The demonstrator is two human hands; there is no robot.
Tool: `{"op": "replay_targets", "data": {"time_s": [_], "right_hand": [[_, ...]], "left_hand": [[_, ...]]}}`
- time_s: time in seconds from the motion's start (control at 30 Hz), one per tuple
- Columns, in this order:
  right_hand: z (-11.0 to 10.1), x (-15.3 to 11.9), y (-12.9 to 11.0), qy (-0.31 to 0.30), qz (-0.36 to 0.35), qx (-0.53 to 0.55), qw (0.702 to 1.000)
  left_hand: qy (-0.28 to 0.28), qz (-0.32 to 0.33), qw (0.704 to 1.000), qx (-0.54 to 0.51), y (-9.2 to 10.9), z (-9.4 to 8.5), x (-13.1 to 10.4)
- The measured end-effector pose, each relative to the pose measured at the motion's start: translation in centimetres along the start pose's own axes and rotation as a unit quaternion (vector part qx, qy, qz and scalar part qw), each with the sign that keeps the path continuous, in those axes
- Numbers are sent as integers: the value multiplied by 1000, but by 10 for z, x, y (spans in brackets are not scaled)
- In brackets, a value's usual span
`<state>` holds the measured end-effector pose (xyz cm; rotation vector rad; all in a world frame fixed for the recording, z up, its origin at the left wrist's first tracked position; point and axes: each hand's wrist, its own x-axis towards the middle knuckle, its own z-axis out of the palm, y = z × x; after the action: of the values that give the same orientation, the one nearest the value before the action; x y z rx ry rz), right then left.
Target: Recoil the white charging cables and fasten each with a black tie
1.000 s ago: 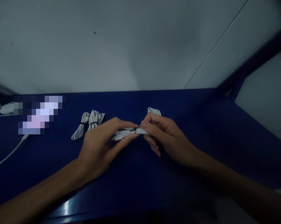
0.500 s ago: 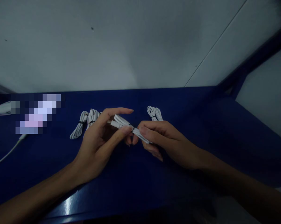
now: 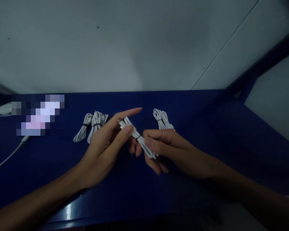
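A folded white charging cable (image 3: 140, 139), bound at its middle with a black tie, is held at a slant between both hands above the table. My left hand (image 3: 106, 141) pinches its upper end near the plug with the thumb, while the index finger stretches out past it. Around the lower loops, my right hand (image 3: 168, 144) closes with thumb and fingers. Behind my left hand lie more tied white cables (image 3: 96, 123), partly covered by it. Another tied pair of white cable bundles (image 3: 161, 118) rests just beyond my right hand.
The blue table (image 3: 135, 199) meets a grey wall (image 3: 135, 48) at its back edge. On the left lies a blurred-out glowing object (image 3: 41, 115) with a white cord (image 3: 7, 158) running from it. A white item (image 3: 5, 109) sits at the far left.
The held cable has turned to a steeper slant, its lower end dropping. My left hand has shifted slightly right, and more of the cables behind it shows.
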<state>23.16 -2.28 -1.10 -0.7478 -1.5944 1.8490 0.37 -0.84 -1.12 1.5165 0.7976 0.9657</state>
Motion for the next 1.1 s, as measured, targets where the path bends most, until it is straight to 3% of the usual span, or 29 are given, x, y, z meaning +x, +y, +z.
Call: {"op": "replay_targets", "data": {"time_s": [0.9, 1.1], "right_hand": [[3, -1, -1, 30, 12, 7, 999], [5, 2, 4, 117, -32, -13, 993]], "left_hand": [[15, -10, 1000, 16, 5, 0, 0], [20, -22, 999, -22, 7, 1, 3]]}}
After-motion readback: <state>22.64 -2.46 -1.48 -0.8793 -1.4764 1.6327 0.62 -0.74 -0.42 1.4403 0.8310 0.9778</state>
